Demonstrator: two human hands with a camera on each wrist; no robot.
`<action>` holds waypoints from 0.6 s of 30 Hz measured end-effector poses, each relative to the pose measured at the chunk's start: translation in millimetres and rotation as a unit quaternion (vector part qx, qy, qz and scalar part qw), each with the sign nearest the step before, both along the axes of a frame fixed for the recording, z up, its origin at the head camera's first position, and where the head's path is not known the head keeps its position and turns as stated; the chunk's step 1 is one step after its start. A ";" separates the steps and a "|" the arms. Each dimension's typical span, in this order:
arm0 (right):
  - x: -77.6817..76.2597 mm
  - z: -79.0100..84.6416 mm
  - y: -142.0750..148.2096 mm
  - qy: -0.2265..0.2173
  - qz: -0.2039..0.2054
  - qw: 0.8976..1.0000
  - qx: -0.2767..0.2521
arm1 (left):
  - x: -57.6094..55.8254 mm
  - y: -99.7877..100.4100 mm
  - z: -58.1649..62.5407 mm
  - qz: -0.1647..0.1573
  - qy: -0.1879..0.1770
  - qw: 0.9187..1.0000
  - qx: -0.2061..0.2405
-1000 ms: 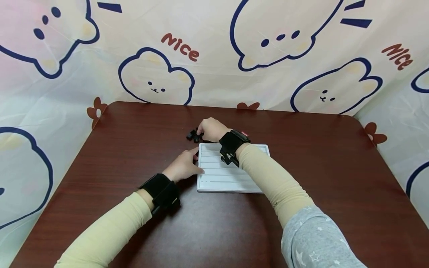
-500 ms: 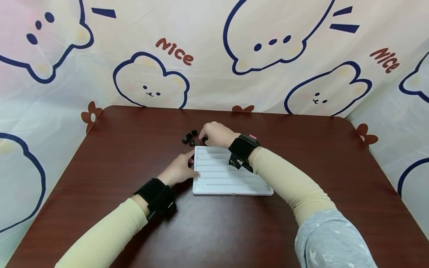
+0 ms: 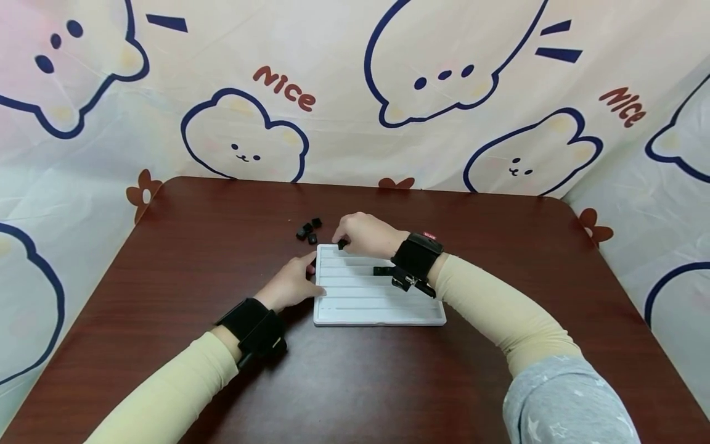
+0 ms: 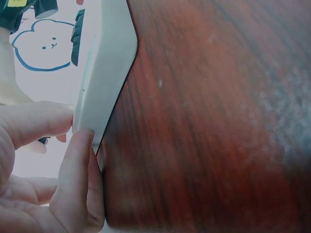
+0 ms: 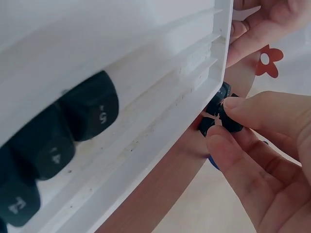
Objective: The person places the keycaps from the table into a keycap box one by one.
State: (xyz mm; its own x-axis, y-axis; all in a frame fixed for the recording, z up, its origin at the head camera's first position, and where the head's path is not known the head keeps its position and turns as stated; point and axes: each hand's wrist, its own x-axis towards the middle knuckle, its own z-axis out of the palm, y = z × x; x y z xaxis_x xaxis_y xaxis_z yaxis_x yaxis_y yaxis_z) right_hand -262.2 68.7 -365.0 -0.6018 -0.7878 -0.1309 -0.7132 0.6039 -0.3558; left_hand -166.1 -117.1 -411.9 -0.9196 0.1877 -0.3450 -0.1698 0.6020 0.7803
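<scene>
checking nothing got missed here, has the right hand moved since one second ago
Yes. In the head view, against the white tray, the right hand has moved rightward and slightly toward the camera, away from the loose black keys.

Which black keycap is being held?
The keycap pinched by the right hand; the loose ones lie on the table, the row sits in the white tray.

Two hands (image 3: 291, 283) (image 3: 370, 236), one tray (image 3: 355, 302), four loose keycaps (image 3: 317, 222), one held keycap (image 5: 231, 118)
</scene>
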 end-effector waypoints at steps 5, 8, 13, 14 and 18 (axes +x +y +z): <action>4.4 1.4 7.0 0.004 0.005 1.000 -0.008 | -0.4 -0.8 -0.5 0.001 -0.004 1.000 -0.003; 7.5 1.9 11.0 0.000 0.006 1.000 -0.006 | -0.4 -1.2 0.3 -0.002 -0.005 1.000 -0.007; 13.9 0.6 16.8 -0.005 0.002 1.000 0.002 | 0.5 -1.1 1.1 -0.005 -0.001 1.000 -0.016; 15.0 0.0 17.8 -0.006 0.001 1.000 0.004 | 0.5 -0.9 0.8 -0.006 -0.001 1.000 -0.018; 17.9 -2.2 22.4 -0.013 0.000 1.000 0.008 | -0.1 0.6 -1.1 -0.005 -0.002 1.000 -0.019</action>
State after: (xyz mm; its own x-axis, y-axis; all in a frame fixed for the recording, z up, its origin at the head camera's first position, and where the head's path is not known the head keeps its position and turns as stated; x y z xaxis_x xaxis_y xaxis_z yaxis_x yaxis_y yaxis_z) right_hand -244.3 91.0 -367.3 -0.5987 -0.7851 -0.1585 -0.7037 0.6101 -0.3641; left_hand -166.2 -116.5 -413.0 -0.9160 0.1839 -0.3565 -0.1669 0.6334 0.7556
